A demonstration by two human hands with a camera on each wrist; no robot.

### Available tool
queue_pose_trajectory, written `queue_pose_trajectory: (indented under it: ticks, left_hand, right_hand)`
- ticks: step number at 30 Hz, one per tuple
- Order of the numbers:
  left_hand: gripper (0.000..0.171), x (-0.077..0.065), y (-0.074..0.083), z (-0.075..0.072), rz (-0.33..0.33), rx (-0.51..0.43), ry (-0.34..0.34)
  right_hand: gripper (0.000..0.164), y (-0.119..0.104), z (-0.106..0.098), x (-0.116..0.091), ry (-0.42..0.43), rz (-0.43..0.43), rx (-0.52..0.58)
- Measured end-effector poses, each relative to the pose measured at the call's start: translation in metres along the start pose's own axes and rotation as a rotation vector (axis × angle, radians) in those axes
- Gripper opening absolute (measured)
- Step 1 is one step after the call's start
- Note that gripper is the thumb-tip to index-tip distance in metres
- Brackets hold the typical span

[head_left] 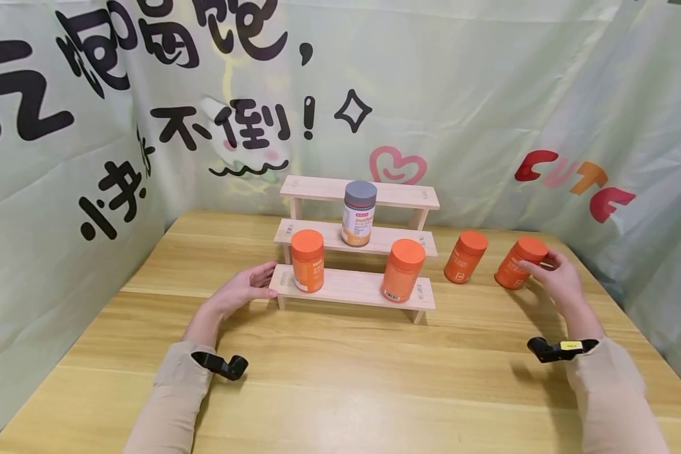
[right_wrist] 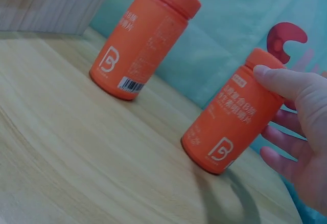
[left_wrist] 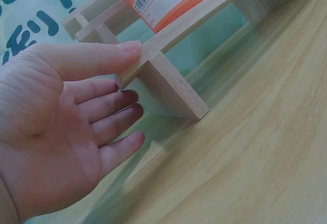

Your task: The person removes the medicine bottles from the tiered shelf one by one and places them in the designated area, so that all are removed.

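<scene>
Fingers of the right hand pinch an orange bottle at the bench's right; the left hand, loosely extended, touches the wooden stand. Staying upright, clear of the neighbouring bottle, should serve best.

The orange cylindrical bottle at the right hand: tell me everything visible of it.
The orange cylindrical bottle, plastic by its look, has a matching orange cap, on, and white printing with a B-like logo. It stands upright on the wood-grain table, right of a similar orange capped bottle; the right hand grips it near the cap.
</scene>
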State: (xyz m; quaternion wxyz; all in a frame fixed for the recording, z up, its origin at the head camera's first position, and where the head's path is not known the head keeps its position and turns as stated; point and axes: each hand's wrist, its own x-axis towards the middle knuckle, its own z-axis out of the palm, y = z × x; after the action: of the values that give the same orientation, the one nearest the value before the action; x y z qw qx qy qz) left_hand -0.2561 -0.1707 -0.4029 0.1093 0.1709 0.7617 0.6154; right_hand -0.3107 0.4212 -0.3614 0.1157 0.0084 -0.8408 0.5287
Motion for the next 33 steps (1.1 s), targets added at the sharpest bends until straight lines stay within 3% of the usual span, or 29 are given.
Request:
queue_pose_trajectory:
  ticks: [3, 6, 10, 17, 19, 22, 27, 30, 33]
  left_hand:
    - [0.081, -0.001, 0.000, 0.001, 0.001, -0.005, 0.000]
    - [0.080, -0.001, 0.000, 0.001, 0.006, -0.005, -0.001]
    - [0.080, -0.001, -0.001, 0.000, 0.004, -0.003, -0.004]
    - [0.079, -0.001, -0.003, -0.001, -0.003, -0.001, 0.000]
    - [0.080, 0.000, -0.003, -0.001, 0.001, 0.001, -0.004]
    - [0.080, 0.000, -0.003, 0.000, 0.001, 0.004, -0.004]
    - [0.081, 0.000, -0.001, 0.000, -0.010, -0.002, 0.005]
    - [0.081, 0.001, -0.001, -0.001, -0.013, -0.003, 0.004]
    - [0.081, 0.001, -0.002, -0.001, -0.012, -0.005, 0.001]
  right_hand:
    - [0.031, -0.001, -0.005, -0.003, -0.009, -0.004, 0.189]
    - [0.029, -0.003, -0.011, -0.004, -0.008, -0.009, 0.322]
    - [0.029, 0.013, -0.022, 0.005, 0.005, -0.018, 0.339]
    - [0.045, 0.080, -0.049, 0.054, 0.016, -0.076, 0.369]
    - [0.046, 0.081, -0.054, 0.059, 0.002, -0.088, 0.372]
    - [0.044, 0.050, -0.052, 0.048, 0.009, -0.045, 0.368]
    - [0.034, -0.037, -0.033, 0.006, -0.006, -0.014, 0.228]
    - [0.038, -0.068, -0.023, -0.006, -0.034, -0.019, 0.120]
    - [0.048, -0.082, -0.014, -0.008, -0.061, -0.026, 0.108]
